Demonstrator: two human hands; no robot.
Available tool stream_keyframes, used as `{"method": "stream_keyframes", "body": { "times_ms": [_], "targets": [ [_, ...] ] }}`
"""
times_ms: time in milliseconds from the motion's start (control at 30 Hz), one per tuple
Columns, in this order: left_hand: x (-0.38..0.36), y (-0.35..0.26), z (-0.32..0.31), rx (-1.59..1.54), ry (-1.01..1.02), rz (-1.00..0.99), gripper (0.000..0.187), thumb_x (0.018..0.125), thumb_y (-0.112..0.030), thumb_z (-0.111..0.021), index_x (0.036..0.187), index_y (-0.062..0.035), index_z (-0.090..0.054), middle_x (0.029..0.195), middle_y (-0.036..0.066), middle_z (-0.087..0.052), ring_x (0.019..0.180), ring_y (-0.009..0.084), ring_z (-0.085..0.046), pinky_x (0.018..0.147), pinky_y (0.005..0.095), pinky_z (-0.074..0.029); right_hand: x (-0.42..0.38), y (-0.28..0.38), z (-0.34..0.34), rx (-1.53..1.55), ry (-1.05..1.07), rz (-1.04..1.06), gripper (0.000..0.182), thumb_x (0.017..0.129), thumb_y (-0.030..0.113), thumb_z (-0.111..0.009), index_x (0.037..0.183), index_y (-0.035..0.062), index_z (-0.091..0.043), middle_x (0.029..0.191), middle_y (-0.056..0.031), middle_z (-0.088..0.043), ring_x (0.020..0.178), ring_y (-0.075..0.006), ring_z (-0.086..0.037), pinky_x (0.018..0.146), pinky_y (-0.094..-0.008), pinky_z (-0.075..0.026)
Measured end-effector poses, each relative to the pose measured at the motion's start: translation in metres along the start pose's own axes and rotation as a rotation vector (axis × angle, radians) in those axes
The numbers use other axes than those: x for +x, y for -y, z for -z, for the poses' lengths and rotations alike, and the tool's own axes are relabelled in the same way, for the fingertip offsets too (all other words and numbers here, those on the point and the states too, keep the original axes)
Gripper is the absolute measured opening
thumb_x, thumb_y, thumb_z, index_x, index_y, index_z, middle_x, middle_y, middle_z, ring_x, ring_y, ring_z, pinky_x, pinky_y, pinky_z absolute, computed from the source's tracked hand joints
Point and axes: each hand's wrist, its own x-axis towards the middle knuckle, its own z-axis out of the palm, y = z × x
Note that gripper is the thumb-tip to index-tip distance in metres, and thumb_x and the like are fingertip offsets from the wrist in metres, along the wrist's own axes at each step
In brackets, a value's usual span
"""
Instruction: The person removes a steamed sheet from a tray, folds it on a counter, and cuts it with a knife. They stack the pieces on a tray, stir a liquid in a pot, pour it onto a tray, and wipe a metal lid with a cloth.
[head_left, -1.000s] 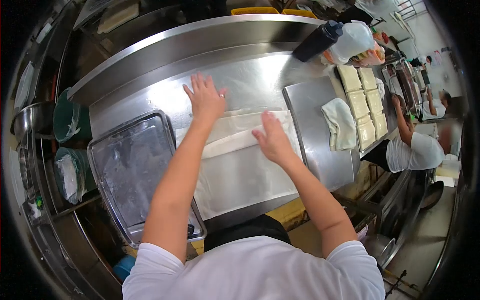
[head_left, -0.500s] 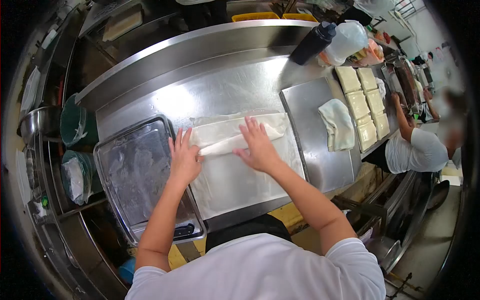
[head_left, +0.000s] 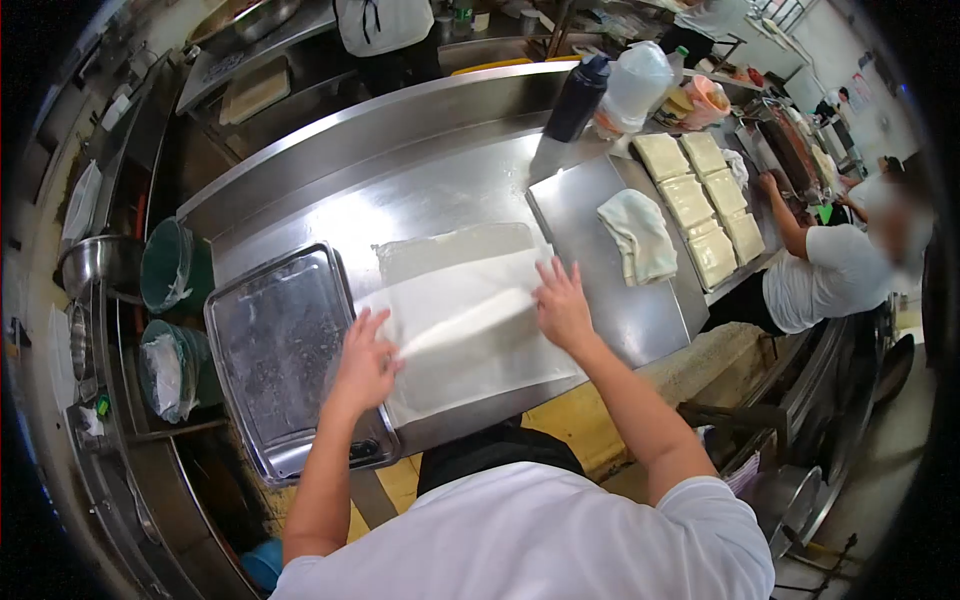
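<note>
A thin white sheet point(head_left: 470, 365) lies on the steel worktop in front of me, with a raised, blurred ridge running slantwise across it. My left hand point(head_left: 366, 366) is at the sheet's left edge, thumb and finger closed at the ridge's left end while other fingers spread. At the right edge, my right hand point(head_left: 563, 308) has its fingertips closed on the ridge's other end, with some fingers raised. A dull, moist-looking strip point(head_left: 455, 250) shows on the metal along the sheet's far edge.
Left of the sheet sits a dark metal tray point(head_left: 285, 345). On the right are a steel board point(head_left: 575, 205), a folded cloth point(head_left: 638, 237) and several pale wrapped blocks point(head_left: 686, 203). A dark bottle point(head_left: 578, 100) stands behind. A co-worker point(head_left: 835, 265) is at far right.
The sheet's folded part has come down toward me, uncovering the strip behind. My right hand has moved from the middle of the fold to the right edge; the left moved slightly nearer me.
</note>
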Motion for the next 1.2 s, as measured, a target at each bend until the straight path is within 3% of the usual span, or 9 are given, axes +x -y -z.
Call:
{"method": "stream_keyframes", "body": {
  "times_ms": [67, 167, 300, 333, 367, 667, 900, 1033, 1200],
  "targets": [
    [-0.035, -0.018, -0.007, 0.042, 0.188, 0.052, 0.019, 0.08, -0.015, -0.08, 0.094, -0.0038, -0.075, 0.159, 0.018, -0.041, 0.149, 0.044, -0.03, 0.122, 0.054, -0.026, -0.056, 0.012, 0.01, -0.003, 0.054, 0.021, 0.015, 0.081, 0.009, -0.064, 0.095, 0.0063, -0.07, 0.15, -0.0208, -0.051, 0.143, -0.0456, -0.04, 0.119, -0.0671, -0.023],
    [-0.075, -0.053, -0.018, 0.173, 0.384, 0.151, 0.037, 0.08, -0.026, -0.082, 0.11, -0.0054, -0.076, 0.157, 0.02, -0.042, 0.149, 0.0433, -0.031, 0.123, 0.0533, -0.023, -0.137, 0.04, 0.024, 0.058, 0.173, -0.028, 0.03, 0.079, 0.009, -0.065, 0.108, 0.0024, -0.068, 0.15, -0.0263, -0.048, 0.143, -0.0481, -0.04, 0.117, -0.0679, -0.027],
    [-0.086, -0.092, -0.046, 0.032, 0.115, 0.143, 0.059, 0.082, -0.024, -0.082, 0.134, -0.0037, -0.063, 0.155, 0.023, -0.043, 0.144, 0.0428, -0.038, 0.119, 0.0494, -0.032, -0.181, 0.075, 0.048, 0.314, 0.1, -0.156, 0.042, 0.081, 0.009, -0.066, 0.122, -0.0007, -0.064, 0.151, -0.0322, -0.043, 0.142, -0.0508, -0.039, 0.117, -0.0617, -0.031],
    [-0.083, -0.104, -0.052, -0.004, 0.095, 0.095, 0.057, 0.082, -0.023, -0.081, 0.133, -0.0031, -0.063, 0.154, 0.023, -0.045, 0.142, 0.0425, -0.04, 0.119, 0.0486, -0.033, -0.186, 0.08, 0.054, 0.385, 0.067, -0.166, 0.044, 0.081, 0.009, -0.067, 0.124, -0.0011, -0.063, 0.151, -0.0335, -0.042, 0.142, -0.0516, -0.039, 0.118, -0.0594, -0.032],
    [-0.078, -0.117, -0.059, -0.041, 0.075, 0.048, 0.055, 0.083, -0.022, -0.081, 0.131, -0.0024, -0.064, 0.153, 0.023, -0.046, 0.141, 0.0421, -0.041, 0.118, 0.0477, -0.035, -0.188, 0.083, 0.06, 0.418, 0.064, -0.186, 0.045, 0.086, 0.012, -0.069, 0.129, -0.0004, -0.062, 0.153, -0.0315, -0.041, 0.143, -0.0482, -0.039, 0.118, -0.05, -0.037],
    [-0.06, -0.209, -0.092, -0.177, 0.12, -0.343, 0.048, 0.085, -0.02, -0.079, 0.127, -0.0007, -0.066, 0.143, 0.022, -0.056, 0.134, 0.0397, -0.05, 0.113, 0.0455, -0.041, -0.237, 0.101, 0.105, 0.506, -0.102, -0.406, 0.048, 0.087, 0.013, -0.071, 0.131, -0.0017, -0.06, 0.153, -0.0332, -0.04, 0.139, -0.0464, -0.045, 0.114, -0.0473, -0.041],
    [-0.053, -0.192, -0.096, -0.165, 0.271, -0.588, 0.045, 0.085, -0.02, -0.08, 0.125, -0.0023, -0.067, 0.141, 0.019, -0.059, 0.133, 0.0372, -0.052, 0.112, 0.0438, -0.043, -0.273, 0.142, 0.103, 0.425, -0.196, -0.708, 0.05, 0.089, 0.016, -0.07, 0.134, -0.0009, -0.06, 0.155, -0.033, -0.038, 0.136, -0.0473, -0.047, 0.112, -0.0476, -0.042],
    [-0.054, -0.17, -0.079, -0.152, 0.355, -0.716, 0.043, 0.087, -0.022, -0.078, 0.123, -0.0024, -0.068, 0.14, 0.019, -0.06, 0.131, 0.0375, -0.054, 0.111, 0.0439, -0.044, -0.265, 0.185, 0.098, 0.413, -0.263, -0.843, 0.05, 0.088, 0.019, -0.071, 0.133, -0.0008, -0.061, 0.153, -0.0314, -0.043, 0.134, -0.0466, -0.05, 0.113, -0.0461, -0.043],
    [-0.065, -0.134, -0.082, -0.184, 0.495, -0.759, 0.039, 0.086, -0.021, -0.078, 0.12, -0.0029, -0.07, 0.136, 0.02, -0.062, 0.128, 0.0385, -0.055, 0.109, 0.0449, -0.045, -0.254, 0.246, 0.083, 0.492, -0.239, -0.961, 0.05, 0.089, 0.02, -0.07, 0.133, -0.0004, -0.062, 0.151, -0.0291, -0.046, 0.134, -0.0445, -0.052, 0.113, -0.046, -0.043]
  ]
}}
